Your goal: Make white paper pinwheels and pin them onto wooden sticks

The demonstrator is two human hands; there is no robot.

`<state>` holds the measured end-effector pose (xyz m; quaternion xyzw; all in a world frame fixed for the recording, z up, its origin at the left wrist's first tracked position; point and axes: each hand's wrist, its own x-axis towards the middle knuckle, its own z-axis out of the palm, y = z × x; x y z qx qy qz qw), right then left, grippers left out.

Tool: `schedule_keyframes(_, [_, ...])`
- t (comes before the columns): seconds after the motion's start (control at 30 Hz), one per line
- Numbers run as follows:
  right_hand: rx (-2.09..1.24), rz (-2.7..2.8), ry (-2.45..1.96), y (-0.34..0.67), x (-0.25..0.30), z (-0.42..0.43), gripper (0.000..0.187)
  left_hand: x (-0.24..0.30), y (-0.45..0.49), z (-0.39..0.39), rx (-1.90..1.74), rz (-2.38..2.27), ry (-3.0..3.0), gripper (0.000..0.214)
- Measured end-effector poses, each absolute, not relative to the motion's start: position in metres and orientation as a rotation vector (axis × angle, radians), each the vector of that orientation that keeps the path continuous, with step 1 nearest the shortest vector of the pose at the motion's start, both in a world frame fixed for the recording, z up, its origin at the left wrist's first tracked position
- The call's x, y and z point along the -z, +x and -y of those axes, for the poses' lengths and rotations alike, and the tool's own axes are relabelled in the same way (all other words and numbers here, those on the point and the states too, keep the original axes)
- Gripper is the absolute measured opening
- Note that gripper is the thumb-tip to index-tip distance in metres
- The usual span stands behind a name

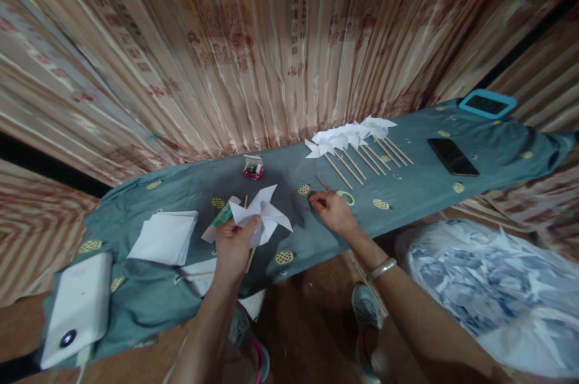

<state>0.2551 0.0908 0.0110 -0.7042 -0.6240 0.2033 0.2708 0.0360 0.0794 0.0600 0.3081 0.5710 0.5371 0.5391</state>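
My left hand (235,238) pinches a white paper pinwheel (266,222) at its middle, thumb on top. A thin wooden stick (250,260) shows above and below the paper blades. Under that hand lies a green and tan packet (225,213), partly hidden. To the right, my right hand (332,209) is low over the cloth with its fingertips pinched together; what they hold, if anything, is too small to make out. Scissors (346,197) with a pale green handle lie just behind it. Farther back, several white pinwheels (337,138) on sticks rest in an overlapping row.
A stack of white paper (165,238) and a white device (79,305) lie on the left. A small red box (253,168) stands behind. A black phone (452,157) and blue-framed clock (487,104) are right. A bag of folded paper (488,287) sits beside the table.
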Motion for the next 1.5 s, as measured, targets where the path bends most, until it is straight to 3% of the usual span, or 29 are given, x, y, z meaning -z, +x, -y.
schedule_keyframes(0.3, [-0.503,1.775,-1.914,0.251,-0.01,-0.087,0.014,-0.063,0.035,-0.072,-1.264,-1.409,0.76,0.027])
schedule_keyframes(1.07, [-0.36,2.037,-1.747,0.24,-0.01,-0.067,0.02,-0.058,0.043,-0.065,-1.247,-1.335,0.809,0.023])
schedule_keyframes(1.37, [-0.75,1.261,-1.428,0.237,-0.048,-0.058,0.013,-0.056,0.045,-0.064,-1.252,-1.284,0.824,0.019])
schedule_keyframes(1.5, [-0.83,1.166,-1.384,0.222,-0.076,-0.032,0.009,-0.054,0.05,-0.062,-1.254,-1.271,0.873,0.019])
